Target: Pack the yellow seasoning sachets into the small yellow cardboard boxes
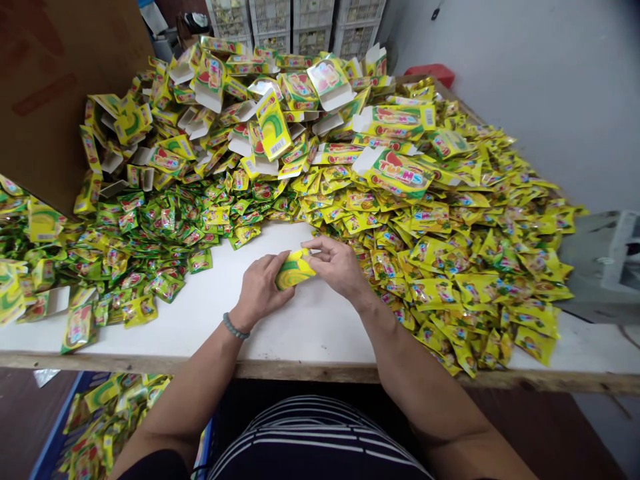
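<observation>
A small yellow-green box (294, 270) is held over the white tabletop, between my two hands. My left hand (261, 285) wraps round its left end, thumb and fingers on its sides. The fingers of my right hand (336, 264) pinch at the box's right end; whether they hold a flap or a packet there is too small to tell. Green packets (175, 227) lie heaped to the left of my hands, and yellow packets (440, 267) are piled to the right. Behind them rises a heap of open-flapped boxes (300, 90).
A large brown carton (65, 87) stands at the back left. The wooden table edge (310, 371) runs along the front. Below it at the left is a blue crate (63, 423) of filled boxes. White crates (313, 20) are stacked behind the table. A grey wall stands right.
</observation>
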A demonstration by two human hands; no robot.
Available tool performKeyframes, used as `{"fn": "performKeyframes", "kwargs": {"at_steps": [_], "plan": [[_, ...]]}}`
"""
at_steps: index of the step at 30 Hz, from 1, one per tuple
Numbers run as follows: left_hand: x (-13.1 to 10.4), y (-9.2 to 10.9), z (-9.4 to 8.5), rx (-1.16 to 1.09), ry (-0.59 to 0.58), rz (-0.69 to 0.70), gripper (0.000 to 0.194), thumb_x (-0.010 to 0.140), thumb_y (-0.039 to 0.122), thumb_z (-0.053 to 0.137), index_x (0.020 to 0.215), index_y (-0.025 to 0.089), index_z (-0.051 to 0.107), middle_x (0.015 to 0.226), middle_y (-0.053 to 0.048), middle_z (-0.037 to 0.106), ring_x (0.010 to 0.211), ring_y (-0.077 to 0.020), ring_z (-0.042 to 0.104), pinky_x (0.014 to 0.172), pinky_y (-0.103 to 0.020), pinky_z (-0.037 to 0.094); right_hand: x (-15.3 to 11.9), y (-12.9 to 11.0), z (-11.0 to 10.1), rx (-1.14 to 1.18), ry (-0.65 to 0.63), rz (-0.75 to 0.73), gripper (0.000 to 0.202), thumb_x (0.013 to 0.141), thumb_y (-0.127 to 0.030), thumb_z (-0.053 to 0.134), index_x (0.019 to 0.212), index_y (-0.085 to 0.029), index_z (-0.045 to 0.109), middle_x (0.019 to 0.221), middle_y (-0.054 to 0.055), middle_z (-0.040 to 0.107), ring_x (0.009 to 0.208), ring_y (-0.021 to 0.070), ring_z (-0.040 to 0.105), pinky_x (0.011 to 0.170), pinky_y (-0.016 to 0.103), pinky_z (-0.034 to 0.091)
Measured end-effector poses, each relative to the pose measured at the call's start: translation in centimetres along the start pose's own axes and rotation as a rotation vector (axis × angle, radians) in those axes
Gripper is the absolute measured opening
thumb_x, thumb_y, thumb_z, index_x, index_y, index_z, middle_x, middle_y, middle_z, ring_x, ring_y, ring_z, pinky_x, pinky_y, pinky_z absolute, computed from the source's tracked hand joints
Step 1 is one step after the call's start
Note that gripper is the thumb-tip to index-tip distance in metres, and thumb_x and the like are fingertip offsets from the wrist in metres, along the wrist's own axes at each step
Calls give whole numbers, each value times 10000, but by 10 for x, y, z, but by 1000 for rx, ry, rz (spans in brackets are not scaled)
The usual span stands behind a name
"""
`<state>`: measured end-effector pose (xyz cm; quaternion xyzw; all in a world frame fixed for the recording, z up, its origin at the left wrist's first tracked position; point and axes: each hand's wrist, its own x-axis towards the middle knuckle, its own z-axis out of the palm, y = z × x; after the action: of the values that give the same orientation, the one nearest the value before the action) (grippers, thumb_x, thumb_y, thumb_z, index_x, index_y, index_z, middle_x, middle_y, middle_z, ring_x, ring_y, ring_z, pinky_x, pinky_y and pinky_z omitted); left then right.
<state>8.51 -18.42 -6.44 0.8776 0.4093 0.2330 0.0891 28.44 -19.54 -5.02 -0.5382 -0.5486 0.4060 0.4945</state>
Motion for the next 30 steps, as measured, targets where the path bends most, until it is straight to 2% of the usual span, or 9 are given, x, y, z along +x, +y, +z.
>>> {"fn": "performKeyframes", "kwargs": {"at_steps": [4,11,17,20,25,30], "plan": [[-1,-1,0,26,22,25,644,789,368,628,1382,166,482,1077,-104,653,969,-254,625,850,-372,503,0,-1,-2,22,22,0,209,740,-282,689,928,-203,730,1045,68,756,794,194,733,752,338,628],[-1,-2,-2,79,31,79,668,809,392,617,1419,167,466,1130,-137,648,1002,-272,618,879,-402,496,0,1,-2,64,57,11,200,716,-258,722,908,-217,763,1031,55,772,817,213,743,826,390,639],[-1,-2,-1,102,42,109,653,821,348,615,1431,169,468,1132,-138,655,997,-269,614,872,-405,495,1,6,1,130,56,-27,167,698,-253,740,859,-228,775,1014,46,777,886,224,740,903,401,613],[-1,-2,0,65,37,99,665,816,338,619,1441,176,458,1135,-132,653,999,-263,614,873,-399,498,2,5,-1,148,40,1,186,680,-289,772,852,-219,778,1000,51,780,863,222,740,864,383,619],[-1,3,-1,-82,28,26,634,800,344,632,1400,200,489,1102,-97,658,967,-232,629,859,-354,514,4,0,-9,185,-23,87,252,667,-340,803,868,-192,769,845,55,779,718,208,725,669,330,612],[-1,6,-2,-133,52,22,599,785,344,655,1348,188,524,1059,-84,668,931,-221,635,827,-335,521,4,1,-10,194,-30,77,211,667,-306,788,834,-186,741,863,60,775,746,213,730,685,329,604]]}}
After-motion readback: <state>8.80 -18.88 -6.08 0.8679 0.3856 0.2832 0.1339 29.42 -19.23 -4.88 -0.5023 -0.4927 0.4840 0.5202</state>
